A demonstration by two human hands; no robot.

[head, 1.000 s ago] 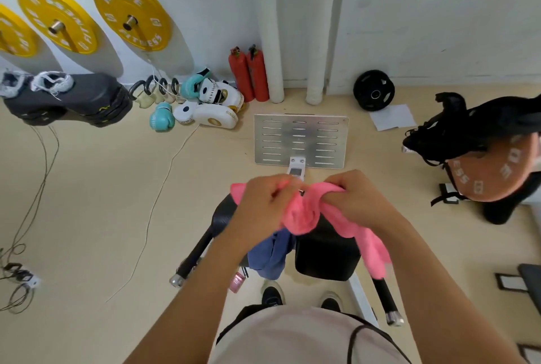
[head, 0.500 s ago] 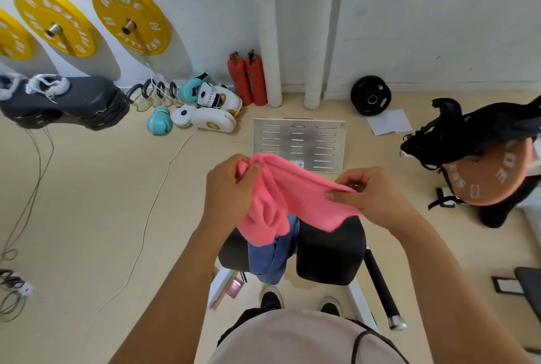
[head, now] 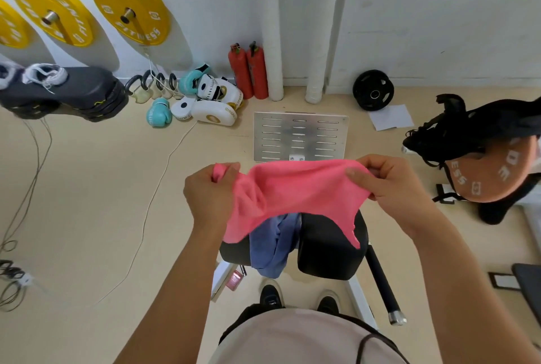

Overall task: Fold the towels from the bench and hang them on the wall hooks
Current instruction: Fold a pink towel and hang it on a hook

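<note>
Pink towel (head: pixel 292 191) hangs stretched in the air between 2 hands, above the black padded surface (head: pixel 330 249). Left hand's grip (head: pixel 212 196) is closed on 1 bunched top corner; right hand's grip (head: pixel 389 185) pinches the opposite top edge between thumb and fingers. Below both grips, a blue towel (head: pixel 275 246) drapes over the surface.

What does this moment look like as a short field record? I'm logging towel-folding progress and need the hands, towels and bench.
left hand: gripping one end of the pink towel
right hand: pinching the other end
pink towel: stretched between both hands, above the bench, not folded
blue towel: draped on the bench, untouched
bench: black pads, directly below the hands
wall hooks: cannot tell from this view
</note>
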